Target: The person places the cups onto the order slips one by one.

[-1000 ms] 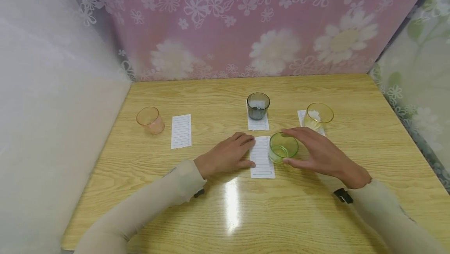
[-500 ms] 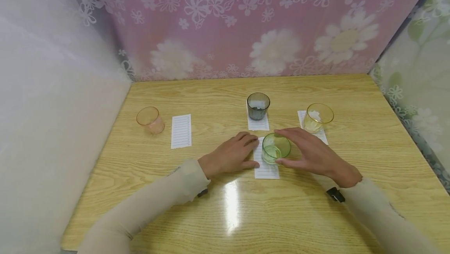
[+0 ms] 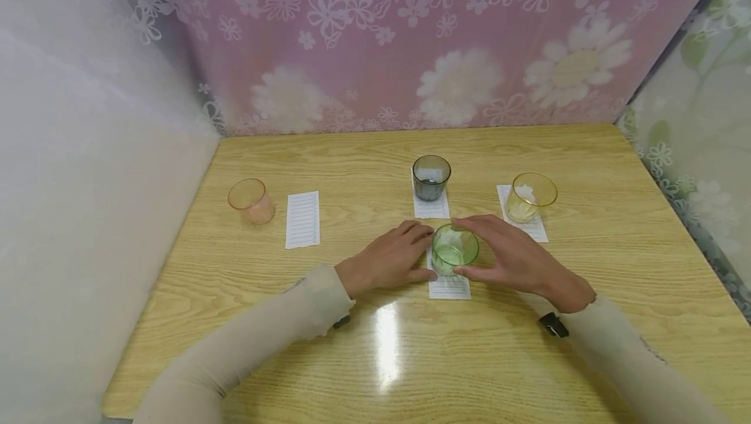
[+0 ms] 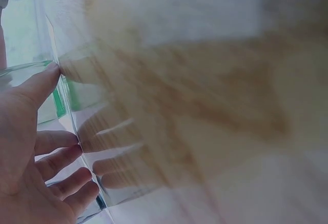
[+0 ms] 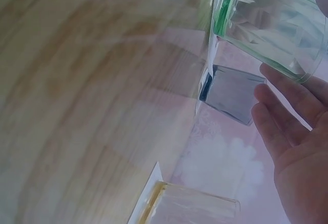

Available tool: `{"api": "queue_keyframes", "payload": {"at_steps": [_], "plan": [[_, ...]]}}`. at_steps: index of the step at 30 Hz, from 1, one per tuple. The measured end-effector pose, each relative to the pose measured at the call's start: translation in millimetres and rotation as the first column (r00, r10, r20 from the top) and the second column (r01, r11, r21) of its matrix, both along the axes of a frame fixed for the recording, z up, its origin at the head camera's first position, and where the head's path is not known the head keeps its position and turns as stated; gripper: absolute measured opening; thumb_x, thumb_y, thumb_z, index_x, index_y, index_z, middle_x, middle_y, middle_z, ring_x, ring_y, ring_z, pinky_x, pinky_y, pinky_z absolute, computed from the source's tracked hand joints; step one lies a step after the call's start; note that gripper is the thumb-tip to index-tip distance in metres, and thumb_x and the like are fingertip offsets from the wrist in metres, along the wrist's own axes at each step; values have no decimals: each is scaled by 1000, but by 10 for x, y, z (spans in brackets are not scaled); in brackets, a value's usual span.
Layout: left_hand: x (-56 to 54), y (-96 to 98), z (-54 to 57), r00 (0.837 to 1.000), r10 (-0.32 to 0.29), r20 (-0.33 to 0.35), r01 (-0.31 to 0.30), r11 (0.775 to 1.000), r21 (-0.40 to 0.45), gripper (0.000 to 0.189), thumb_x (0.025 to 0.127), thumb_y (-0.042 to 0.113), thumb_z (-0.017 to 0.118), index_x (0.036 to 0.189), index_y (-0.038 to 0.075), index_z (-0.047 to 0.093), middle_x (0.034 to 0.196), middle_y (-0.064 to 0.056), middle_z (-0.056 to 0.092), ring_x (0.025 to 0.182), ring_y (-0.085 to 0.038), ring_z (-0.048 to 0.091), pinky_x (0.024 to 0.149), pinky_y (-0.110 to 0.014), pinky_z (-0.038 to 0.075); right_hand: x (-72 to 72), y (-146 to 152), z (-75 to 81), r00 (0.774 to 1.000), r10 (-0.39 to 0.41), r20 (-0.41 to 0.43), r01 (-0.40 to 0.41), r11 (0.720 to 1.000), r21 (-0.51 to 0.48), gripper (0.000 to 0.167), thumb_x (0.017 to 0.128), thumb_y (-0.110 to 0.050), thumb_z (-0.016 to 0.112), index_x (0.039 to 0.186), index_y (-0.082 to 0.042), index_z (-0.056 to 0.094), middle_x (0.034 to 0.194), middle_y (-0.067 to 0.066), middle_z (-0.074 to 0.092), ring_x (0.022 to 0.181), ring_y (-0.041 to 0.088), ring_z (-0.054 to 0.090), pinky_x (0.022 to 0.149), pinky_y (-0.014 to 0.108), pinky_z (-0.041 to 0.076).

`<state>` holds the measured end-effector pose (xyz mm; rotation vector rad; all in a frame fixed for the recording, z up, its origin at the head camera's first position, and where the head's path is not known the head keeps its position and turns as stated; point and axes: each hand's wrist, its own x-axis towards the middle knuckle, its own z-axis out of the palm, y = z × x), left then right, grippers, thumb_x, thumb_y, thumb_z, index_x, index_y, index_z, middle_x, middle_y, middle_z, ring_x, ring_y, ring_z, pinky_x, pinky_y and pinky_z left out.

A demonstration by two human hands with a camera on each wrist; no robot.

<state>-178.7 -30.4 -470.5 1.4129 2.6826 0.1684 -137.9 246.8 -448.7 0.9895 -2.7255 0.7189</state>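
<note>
My right hand [image 3: 519,261] holds a clear green glass [image 3: 454,251] near its rim, thumb on the near side and fingers on the far side. In the right wrist view the green glass [image 5: 274,29] stands upright, the fingers [image 5: 287,90] against its rim. Beneath it lies a lined paper slip [image 3: 449,289], partly covered by the glass. The fingertips of my left hand [image 3: 387,257] rest at the slip's left edge, close to the glass. Seen from the left wrist, those fingers [image 4: 59,160] are slightly bent, tips down on the table, gripping nothing.
A grey glass [image 3: 431,179] stands on a slip behind the green one. To the right, a yellow glass [image 3: 530,199] is on another slip [image 3: 535,231]. At left, an orange glass [image 3: 252,202] stands on bare wood beside a lined slip [image 3: 302,220]. Fabric walls enclose the table.
The green glass has slid left with my right hand, further over the paper slip. The slip and my left hand have shifted a little to the right. The other glasses stay put.
</note>
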Motion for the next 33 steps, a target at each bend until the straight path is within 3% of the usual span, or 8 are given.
{"api": "queue_keyframes", "payload": {"at_steps": [12, 20, 28, 33], "plan": [[14, -5, 13, 1000, 10, 7, -10, 1000, -3, 79, 108, 60, 61, 163, 5, 49, 168, -8, 46, 157, -25, 40, 131, -37, 37, -3, -20, -12, 1000, 3, 10, -3, 1000, -6, 85, 84, -32, 96, 156, -8, 59, 146, 13, 69, 134, 37, 65, 104, 61, 57], [-21, -82, 33, 997, 22, 79, -24, 999, 29, 85, 107, 60, 63, 168, 5, 40, 173, -8, 40, 162, -26, 35, 134, -38, 32, 2, -26, 19, 1000, 6, 10, -6, 1000, -4, 90, 84, -37, 96, 159, -9, 55, 148, 11, 67, 134, 36, 63, 106, 60, 55], [-104, -301, 175, 983, 46, 178, -57, 997, 54, 79, 105, 48, 73, 169, 13, 41, 176, -5, 35, 162, -25, 36, 130, -39, 39, -4, -119, 177, 999, 0, 37, 1, 1000, -20, 80, 93, -35, 87, 163, -16, 52, 157, 6, 61, 143, 34, 57, 112, 61, 49], [-167, -490, 338, 969, 82, 233, -105, 991, 87, 73, 106, 41, 74, 168, 17, 44, 175, -4, 38, 162, -25, 37, 130, -43, 38, -30, -191, 318, 1000, 11, 23, -11, 1000, -14, 78, 94, -34, 86, 163, -18, 52, 157, 4, 61, 144, 33, 57, 113, 61, 49]]}}
